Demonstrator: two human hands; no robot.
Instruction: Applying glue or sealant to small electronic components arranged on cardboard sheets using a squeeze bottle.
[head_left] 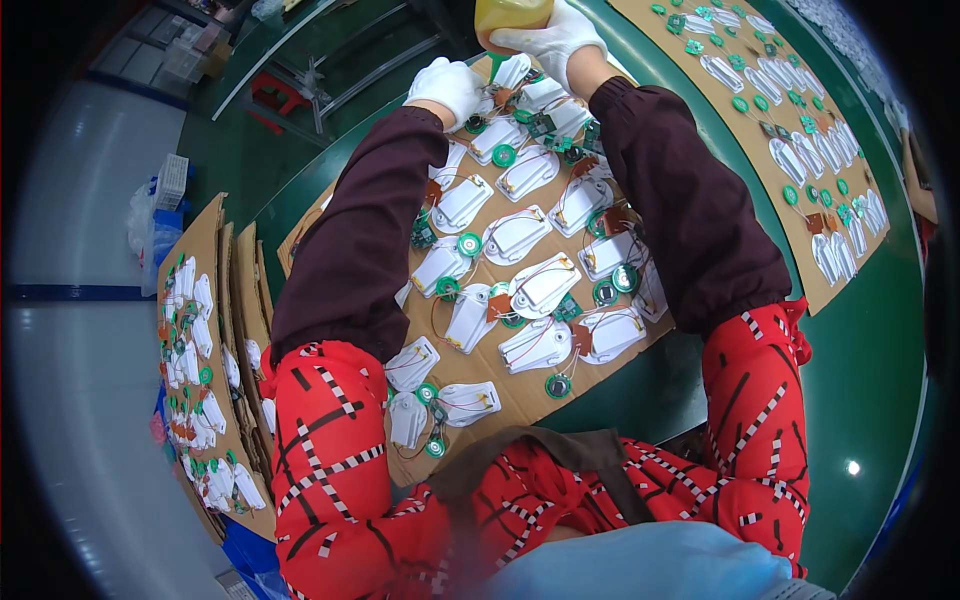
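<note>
In the head view, the right hand [562, 42], in a white glove, has its fingers wrapped round a yellow bottle [510, 15], tip [496, 66] pointing down and upper end cut off by the frame. The left hand [448, 88], gloved too, is just left of the tip, its fingers curled in at the edge of the crowd of white cases [545, 285]. That far end is small and cluttered, so I cannot tell whether the left fingers grip a case or whether the tip touches one.

The cases lie below and between both sets of fingers, spread toward the body on a cardboard sheet [590, 385], with green discs [469, 245] and circuit boards [567, 308] among them. Some cases just under the fingers lie close together. The dark left sleeve [350, 240] and right sleeve [690, 190] run back from the fingers and cover the sheet's sides, hiding part of the spread.

Right of the right fingers, a second sheet [802, 240] carries more cases and discs in rows on the green worktop [860, 400]; beyond it, another person's arm [918, 185] shows at the rim. Left of the left fingers is a red stool [268, 100]; lower left of them, well apart, more loaded sheets lean in a stack [212, 235], near a white basket [172, 182] and a clear bag [143, 235].
</note>
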